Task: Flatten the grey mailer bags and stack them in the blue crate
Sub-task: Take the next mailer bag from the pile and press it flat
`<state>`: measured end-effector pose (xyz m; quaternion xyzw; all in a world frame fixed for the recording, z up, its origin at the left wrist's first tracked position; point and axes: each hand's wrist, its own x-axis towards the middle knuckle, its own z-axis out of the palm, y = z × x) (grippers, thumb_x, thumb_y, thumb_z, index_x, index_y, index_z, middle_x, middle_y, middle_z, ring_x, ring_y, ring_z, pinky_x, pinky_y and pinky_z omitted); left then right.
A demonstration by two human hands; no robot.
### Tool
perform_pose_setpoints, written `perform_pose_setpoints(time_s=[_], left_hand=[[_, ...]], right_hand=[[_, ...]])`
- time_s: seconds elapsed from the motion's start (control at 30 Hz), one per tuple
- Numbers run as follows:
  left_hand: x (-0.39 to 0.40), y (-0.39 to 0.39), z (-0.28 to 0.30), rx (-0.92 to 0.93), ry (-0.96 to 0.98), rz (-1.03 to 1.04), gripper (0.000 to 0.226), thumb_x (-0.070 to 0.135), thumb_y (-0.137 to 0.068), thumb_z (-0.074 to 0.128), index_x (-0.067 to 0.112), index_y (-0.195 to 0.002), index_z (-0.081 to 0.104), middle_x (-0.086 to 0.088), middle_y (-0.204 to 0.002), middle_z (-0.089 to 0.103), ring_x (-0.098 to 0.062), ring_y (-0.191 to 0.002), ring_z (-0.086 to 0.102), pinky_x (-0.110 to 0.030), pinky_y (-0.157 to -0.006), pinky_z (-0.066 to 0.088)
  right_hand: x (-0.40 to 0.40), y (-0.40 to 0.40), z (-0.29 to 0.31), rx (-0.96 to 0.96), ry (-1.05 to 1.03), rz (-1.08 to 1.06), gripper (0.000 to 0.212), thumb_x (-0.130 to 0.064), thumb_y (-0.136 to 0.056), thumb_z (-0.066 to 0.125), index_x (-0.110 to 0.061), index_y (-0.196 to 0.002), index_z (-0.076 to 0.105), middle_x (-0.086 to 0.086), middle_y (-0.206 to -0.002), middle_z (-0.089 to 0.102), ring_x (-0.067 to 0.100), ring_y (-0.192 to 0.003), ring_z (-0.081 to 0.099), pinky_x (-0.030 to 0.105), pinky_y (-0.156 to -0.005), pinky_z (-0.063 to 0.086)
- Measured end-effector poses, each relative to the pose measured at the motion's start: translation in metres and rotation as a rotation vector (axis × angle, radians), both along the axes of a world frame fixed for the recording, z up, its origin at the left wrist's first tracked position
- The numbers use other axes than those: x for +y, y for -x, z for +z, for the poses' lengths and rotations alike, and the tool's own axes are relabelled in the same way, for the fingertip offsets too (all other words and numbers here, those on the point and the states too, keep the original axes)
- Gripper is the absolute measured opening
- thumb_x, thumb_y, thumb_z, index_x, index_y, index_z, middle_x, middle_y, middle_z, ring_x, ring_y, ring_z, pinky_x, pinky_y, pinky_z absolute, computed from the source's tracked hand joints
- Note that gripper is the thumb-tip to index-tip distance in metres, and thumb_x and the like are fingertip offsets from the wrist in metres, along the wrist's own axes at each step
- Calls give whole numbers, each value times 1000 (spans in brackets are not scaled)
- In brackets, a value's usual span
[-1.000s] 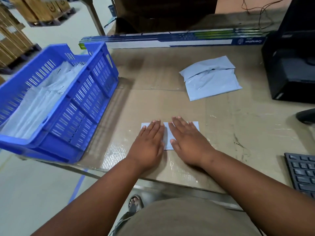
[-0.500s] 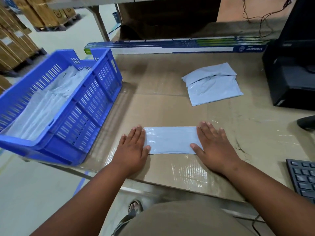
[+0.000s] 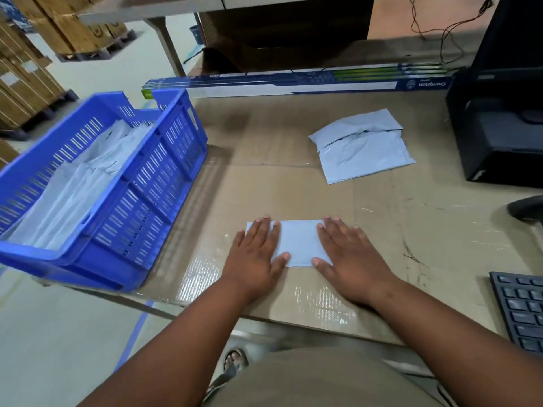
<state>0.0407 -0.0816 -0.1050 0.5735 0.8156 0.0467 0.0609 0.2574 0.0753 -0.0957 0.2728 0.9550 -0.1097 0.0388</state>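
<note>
Your left hand (image 3: pixel 254 255) and right hand (image 3: pixel 349 259) lie flat with fingers straight and spread, palms down on the two ends of one grey bag (image 3: pixel 298 242). Neither hand curls round it; you are pressing, not gripping. The bag sits on the cardboard-covered table (image 3: pixel 293 186) right in front of you, near its front edge, and the strip showing between your hands looks smooth and free of creases. I judge the flattening of this one is close to finished, though what lies under your palms is hidden.

To your left, the crate (image 3: pixel 152 183) stands on the table's corner, well apart from the bag under your hands. Grey bags (image 3: pixel 73 186) already lie inside it in a loose layer, so part of the job is done; how many are there, I cannot tell.

Farther back and to your right, a pile (image 3: pixel 363 145) of grey bags waits on the table, rumpled and puffed along its fold, near the black machine (image 3: pixel 496 124). That pile is untouched and needs flattening.

So what is left, as I read it: lift the pressed bag over to the crate and lay it on the layer, then work through the pile. A keyboard (image 3: pixel 523 309) sits at your right, clear of the work.
</note>
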Motion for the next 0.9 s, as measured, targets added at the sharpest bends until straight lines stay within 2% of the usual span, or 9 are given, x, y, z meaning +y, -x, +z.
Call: perform_pose_setpoints(time_s=[0.1, 0.17, 0.23, 0.3, 0.4, 0.5, 0.7, 0.8, 0.9], left_hand=[[-5, 17, 6, -22, 79, 44, 82, 71, -104, 22, 24, -170, 6, 4, -178, -4, -14, -163, -7, -48, -132, 3], [5, 25, 18, -23, 133, 18, 88, 74, -100, 29, 20, -168, 17, 1, -177, 5, -17, -163, -1, -53, -130, 9], [21, 27, 38, -7, 158, -2, 90, 73, -94, 47, 19, -163, 27, 1, -173, 19, -22, -161, 11, -57, -127, 19], [40, 22, 57, -64, 189, -2, 97, 60, -88, 67, 26, -166, 21, 2, -169, 28, -27, -155, 26, -53, -121, 33], [68, 5, 77, 8, 294, 2, 105, 50, -79, 78, 36, -164, 18, 2, -150, 46, -31, -136, 45, -51, -104, 45], [89, -3, 86, 147, 441, 14, 79, 54, -76, 78, 39, -145, 42, 2, -130, 50, -30, -128, 46, -47, -93, 39], [90, 0, 97, 162, 463, -10, 60, 62, -71, 84, 37, -120, 61, 4, -114, 49, -26, -116, 42, -43, -89, 39], [81, 4, 113, 111, 382, 18, 37, 43, -77, 80, 31, -104, 58, 4, -106, 57, -22, -107, 50, -39, -81, 39], [69, 12, 135, 14, 326, 76, 32, 29, -80, 76, 23, -103, 54, 2, -97, 62, -22, -92, 60, -36, -67, 47]], right_hand=[[11, -10, 5, -24, 16, -8, 89, -71, -95, 0, -23, -170, 0, -3, -177, -12, 15, -162, -14, 44, -132, -1], [16, -6, 14, -40, 41, -6, 92, -73, -91, 2, -23, -169, 7, 0, -178, -2, 20, -163, -2, 46, -132, 5], [20, 6, 26, -16, 52, -19, 87, -73, -96, 20, -26, -169, 11, 3, -175, 16, 26, -160, 17, 47, -130, 15], [24, 21, 38, 7, 48, -1, 85, -68, -99, 43, -28, -168, 12, 4, -166, 33, 29, -149, 35, 45, -123, 30], [28, 42, 52, -53, 2, 5, 87, -67, -90, 61, -30, -161, 30, 4, -150, 44, 29, -134, 44, 45, -104, 45], [31, 54, 60, -96, 7, -16, 71, -69, -81, 66, -29, -138, 52, 3, -132, 49, 27, -123, 47, 43, -90, 46], [37, 59, 64, -69, 111, 17, 60, -61, -78, 75, -28, -125, 56, 2, -122, 49, 26, -114, 50, 39, -83, 49], [39, 65, 76, -19, 163, 38, 48, -52, -83, 74, -28, -119, 53, -1, -113, 57, 23, -94, 56, 39, -76, 51], [39, 78, 93, 1, 200, 61, 48, -49, -83, 70, -32, -124, 52, -4, -104, 62, 23, -90, 61, 38, -69, 51]])
